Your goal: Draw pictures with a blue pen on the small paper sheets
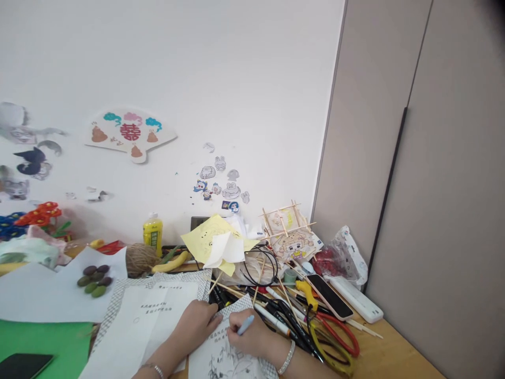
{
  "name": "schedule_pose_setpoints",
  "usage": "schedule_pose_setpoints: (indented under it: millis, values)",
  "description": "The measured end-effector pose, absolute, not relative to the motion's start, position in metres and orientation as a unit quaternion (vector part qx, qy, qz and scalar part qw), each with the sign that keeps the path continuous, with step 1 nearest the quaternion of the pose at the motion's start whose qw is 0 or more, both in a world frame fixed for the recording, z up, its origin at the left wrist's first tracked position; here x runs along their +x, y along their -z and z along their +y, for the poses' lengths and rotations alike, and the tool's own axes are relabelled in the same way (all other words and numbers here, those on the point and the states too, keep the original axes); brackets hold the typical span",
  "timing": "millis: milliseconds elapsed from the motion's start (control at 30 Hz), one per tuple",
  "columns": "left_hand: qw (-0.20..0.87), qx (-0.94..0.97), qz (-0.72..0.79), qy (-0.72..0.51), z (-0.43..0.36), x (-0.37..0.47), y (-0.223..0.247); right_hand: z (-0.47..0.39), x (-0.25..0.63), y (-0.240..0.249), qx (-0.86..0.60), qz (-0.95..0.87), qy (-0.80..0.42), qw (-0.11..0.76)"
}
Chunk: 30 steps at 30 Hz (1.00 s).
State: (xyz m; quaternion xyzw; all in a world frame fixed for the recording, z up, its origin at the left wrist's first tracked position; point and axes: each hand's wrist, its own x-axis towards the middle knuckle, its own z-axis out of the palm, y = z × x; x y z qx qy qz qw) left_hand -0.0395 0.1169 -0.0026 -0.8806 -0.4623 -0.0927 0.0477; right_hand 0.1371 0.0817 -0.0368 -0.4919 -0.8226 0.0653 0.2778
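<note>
My right hand (pixel 250 331) is closed around a light blue pen (pixel 245 325), its lower end hidden by my fingers. It rests on a white sheet (pixel 205 355) that bears handwritten characters and a sketch of branches and leaves. My left hand (pixel 197 323) lies palm down at the sheet's upper left edge, fingers loosely extended and holding nothing visible. Beneath my left forearm is another handwritten page (pixel 138 326) with a cross-hatched border. Several dark markers (pixel 290 321) lie in a heap right beside my right hand.
Scissors with red and yellow handles (pixel 335 342), a phone (pixel 329 296) and a white power bank (pixel 355 300) crowd the right. Behind stand crumpled yellow paper (pixel 209 239), a twine ball (pixel 141 259) and a yellow bottle (pixel 152 231). Green fruits (pixel 94 279) lie on paper at left.
</note>
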Motion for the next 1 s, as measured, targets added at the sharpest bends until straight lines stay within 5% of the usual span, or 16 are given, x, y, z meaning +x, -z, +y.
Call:
schedule_pose_setpoints:
  millis: [1000]
  values:
    - [0.055,-0.882,-0.46,0.086,0.1142,-0.0387,0.0024,0.081,0.1373,0.0356,-0.502,-0.819,-0.077,0.267]
